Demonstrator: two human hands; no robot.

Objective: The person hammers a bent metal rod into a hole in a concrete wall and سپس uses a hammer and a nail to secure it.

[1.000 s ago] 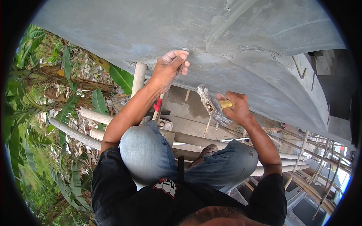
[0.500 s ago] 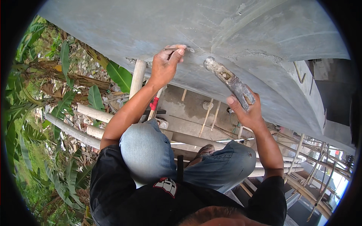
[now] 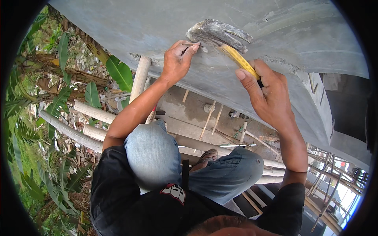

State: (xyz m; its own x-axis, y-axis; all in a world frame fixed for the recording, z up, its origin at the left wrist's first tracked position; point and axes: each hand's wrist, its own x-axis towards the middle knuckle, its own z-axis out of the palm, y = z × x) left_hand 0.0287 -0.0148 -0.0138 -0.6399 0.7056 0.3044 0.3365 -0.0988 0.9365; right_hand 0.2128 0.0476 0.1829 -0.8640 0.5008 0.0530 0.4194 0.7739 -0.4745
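Note:
My left hand (image 3: 179, 59) is closed on a thin metal rod (image 3: 191, 44), like a nail or small chisel, held against a chipped spot on the grey plastered concrete surface (image 3: 165, 21). My right hand (image 3: 267, 92) grips the yellow handle of a worn, cement-crusted hammer (image 3: 218, 33). The hammer head is just above and right of my left fingertips, near the rod's far end; whether it touches the rod is unclear.
Scaffold poles (image 3: 94, 108) lie around my bent, jeans-clad legs (image 3: 151, 157), with more poles (image 3: 323, 181) at the lower right. A concrete ground shows below. Banana plants (image 3: 120, 74) and rubble are on the left. A concrete ledge with a bent bar (image 3: 313, 82) juts out at right.
The hammer has swung up and left toward my left hand, and my right hand has risen with it. My left hand has moved slightly up, still pinching the rod at the surface.

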